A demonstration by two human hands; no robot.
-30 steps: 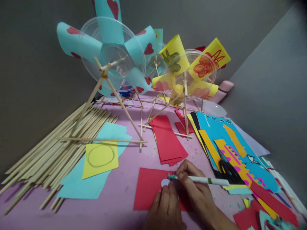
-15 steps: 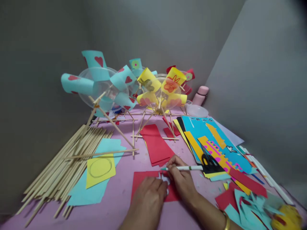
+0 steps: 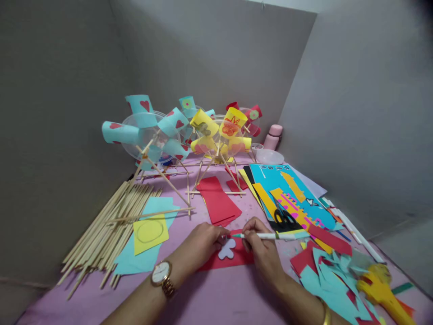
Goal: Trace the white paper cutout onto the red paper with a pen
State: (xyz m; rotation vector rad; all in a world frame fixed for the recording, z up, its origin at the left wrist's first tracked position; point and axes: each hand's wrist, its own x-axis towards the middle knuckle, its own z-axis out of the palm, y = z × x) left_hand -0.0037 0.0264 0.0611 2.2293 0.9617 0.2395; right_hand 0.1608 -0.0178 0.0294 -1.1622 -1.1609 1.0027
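A pale butterfly-shaped cut-out [image 3: 227,249] lies on a sheet of red paper [image 3: 244,258] in front of me. My left hand [image 3: 202,243], a watch on its wrist, reaches in from the left with fingers closed at the cut-out's upper end. In my right hand [image 3: 260,246] is a white marker [image 3: 270,236], gripped between thumb and fingers. It lies nearly level, and its teal tip points left, just above the cut-out's top. Part of the red sheet is hidden under both hands.
Stick-framed paper wheels [image 3: 149,131] stand at the back. Bamboo sticks [image 3: 98,234] and blue paper [image 3: 135,259] with a yellow square [image 3: 150,234] lie left. Red strips [image 3: 218,198] lie ahead. Scissors [image 3: 284,220], coloured sheets [image 3: 270,180], paper scraps [image 3: 338,275] and a yellow tool [image 3: 379,289] are on the right.
My left hand has shifted up and away from over the cut-out, so more of it shows. My right hand still grips the marker. The camera view has tilted and shifted.
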